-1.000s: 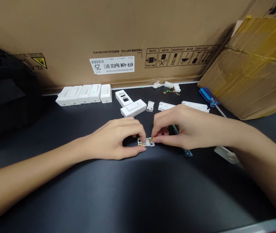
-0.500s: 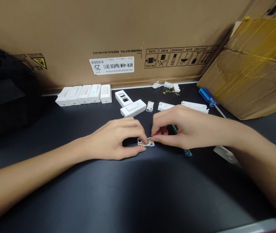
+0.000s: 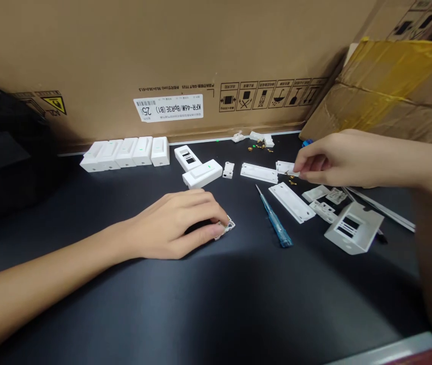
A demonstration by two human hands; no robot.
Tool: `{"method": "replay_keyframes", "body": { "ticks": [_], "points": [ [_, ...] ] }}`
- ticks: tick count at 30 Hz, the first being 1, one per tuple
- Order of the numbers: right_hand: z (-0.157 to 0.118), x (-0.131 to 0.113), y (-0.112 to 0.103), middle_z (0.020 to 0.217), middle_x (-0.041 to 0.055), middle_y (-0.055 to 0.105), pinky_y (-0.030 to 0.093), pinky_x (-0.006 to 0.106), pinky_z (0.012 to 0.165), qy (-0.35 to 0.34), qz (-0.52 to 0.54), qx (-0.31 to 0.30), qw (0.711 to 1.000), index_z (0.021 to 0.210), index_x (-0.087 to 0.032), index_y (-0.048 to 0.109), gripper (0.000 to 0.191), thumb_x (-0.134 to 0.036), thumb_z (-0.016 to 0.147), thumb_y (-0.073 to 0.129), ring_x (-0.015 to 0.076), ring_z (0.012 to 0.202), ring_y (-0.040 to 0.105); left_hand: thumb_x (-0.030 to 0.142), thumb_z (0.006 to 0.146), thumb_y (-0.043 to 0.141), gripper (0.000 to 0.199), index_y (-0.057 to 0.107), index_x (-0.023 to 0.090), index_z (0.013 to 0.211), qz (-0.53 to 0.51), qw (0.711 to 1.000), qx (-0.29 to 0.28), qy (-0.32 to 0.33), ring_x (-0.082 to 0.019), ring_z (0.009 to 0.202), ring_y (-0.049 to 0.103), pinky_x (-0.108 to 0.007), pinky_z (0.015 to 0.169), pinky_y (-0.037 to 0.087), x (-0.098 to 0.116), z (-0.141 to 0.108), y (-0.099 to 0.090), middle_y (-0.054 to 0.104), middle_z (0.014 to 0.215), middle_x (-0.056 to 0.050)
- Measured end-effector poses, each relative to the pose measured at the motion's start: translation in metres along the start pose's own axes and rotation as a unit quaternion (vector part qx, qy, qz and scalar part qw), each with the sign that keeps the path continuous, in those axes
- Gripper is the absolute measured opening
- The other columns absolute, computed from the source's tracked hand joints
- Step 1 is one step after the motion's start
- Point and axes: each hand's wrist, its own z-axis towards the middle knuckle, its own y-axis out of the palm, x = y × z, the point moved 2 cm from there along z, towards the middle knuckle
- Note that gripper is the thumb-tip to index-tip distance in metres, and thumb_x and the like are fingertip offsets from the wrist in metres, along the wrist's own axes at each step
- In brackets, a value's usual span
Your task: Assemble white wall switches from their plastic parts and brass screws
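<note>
My left hand [image 3: 189,223] is closed on a small white plastic switch base [image 3: 230,224], pinching it on the dark table between thumb and fingers. Its near part is covered by the fingertips. My right hand [image 3: 325,159] reaches to the back right with thumb and fingertips together over a white plastic strip [image 3: 283,166]; what they pinch, if anything, is too small to make out. Small brass pieces [image 3: 292,181] lie just beneath these fingertips. Between the hands rests a translucent blue screwdriver [image 3: 276,223], its thin shaft pointing away from me.
Several assembled white switches [image 3: 124,153] line the back left. A white housing [image 3: 188,158] leans by another switch [image 3: 202,174]. More white strips [image 3: 291,202], a housing [image 3: 354,228] and brass bits [image 3: 260,145] are scattered rightward. Cardboard boxes [image 3: 97,56] wall the back.
My right hand has left the switch base and moved right and away, to the brass pieces. My left hand still holds the base, now turned at an angle. The view has shifted slightly right.
</note>
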Motion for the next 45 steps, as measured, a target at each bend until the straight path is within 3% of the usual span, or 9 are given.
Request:
{"method": "replay_keyframes", "body": {
  "ticks": [4,11,17,23,27,36,45],
  "points": [
    [0.003,-0.005,0.008,0.084,0.0056,0.077,0.048,0.032,0.063,-0.015,-0.013,-0.054,0.998,0.094,-0.02,0.075,0.014,-0.022,0.086,0.064,0.0178,0.069,0.068,0.019,0.105,0.048,0.026,0.066,0.02,0.124,0.01,1.0,0.002,-0.002,-0.016,0.1,0.064,-0.029,0.09,0.051,-0.001,0.0,0.001,0.07,0.111,-0.007],
    [0.004,-0.005,0.006,0.087,0.006,0.078,0.049,0.033,0.066,-0.008,-0.031,-0.047,0.998,0.095,-0.02,0.075,0.017,-0.02,0.083,0.062,0.0193,0.072,0.069,0.02,0.104,0.051,0.025,0.069,0.02,0.121,0.018,1.0,0.015,-0.003,-0.016,0.097,0.065,-0.028,0.087,0.053,-0.001,0.0,0.002,0.069,0.108,-0.007],
    [0.004,-0.006,0.006,0.086,0.007,0.078,0.049,0.033,0.065,-0.004,-0.02,-0.04,0.999,0.092,-0.02,0.076,0.017,-0.017,0.082,0.061,0.0192,0.071,0.069,0.024,0.103,0.053,0.014,0.065,0.018,0.106,0.032,0.999,0.016,-0.015,-0.018,0.105,0.064,-0.031,0.093,0.053,0.001,-0.001,0.0,0.066,0.12,-0.009],
    [0.007,-0.008,0.011,0.083,0.0044,0.078,0.05,0.033,0.065,0.002,-0.014,-0.069,0.998,0.09,-0.021,0.075,0.021,-0.012,0.076,0.061,0.0199,0.071,0.068,0.023,0.103,0.05,0.011,0.06,0.019,0.101,0.024,0.999,0.007,-0.033,-0.019,0.099,0.062,-0.032,0.09,0.051,0.001,0.0,0.0,0.069,0.104,-0.006],
    [0.007,-0.009,0.01,0.083,0.0055,0.077,0.048,0.033,0.064,-0.006,-0.02,-0.075,0.997,0.09,-0.02,0.074,0.021,-0.013,0.078,0.058,0.0195,0.07,0.066,0.019,0.102,0.047,0.013,0.06,0.019,0.105,0.022,0.998,-0.002,-0.054,-0.018,0.096,0.061,-0.031,0.086,0.05,0.003,0.001,-0.001,0.068,0.103,-0.006],
    [0.007,-0.012,0.004,0.08,0.0056,0.073,0.046,0.033,0.066,0.004,-0.052,-0.007,0.999,0.087,-0.019,0.068,0.011,-0.017,0.079,0.061,0.0175,0.067,0.062,0.004,0.085,0.041,0.047,0.062,0.022,0.123,0.029,0.999,-0.032,0.013,-0.019,0.092,0.061,-0.031,0.083,0.05,0.001,-0.004,-0.003,0.066,0.105,-0.006],
    [0.008,-0.018,0.004,0.082,0.0077,0.074,0.046,0.034,0.071,-0.032,-0.04,-0.006,0.999,0.094,-0.016,0.074,0.018,-0.017,0.082,0.061,0.0184,0.072,0.063,0.011,0.076,0.053,0.028,0.066,0.019,0.099,0.023,1.0,-0.02,-0.005,-0.017,0.082,0.058,-0.031,0.075,0.047,0.008,-0.001,0.0,0.062,0.096,-0.004]
  ]
}}
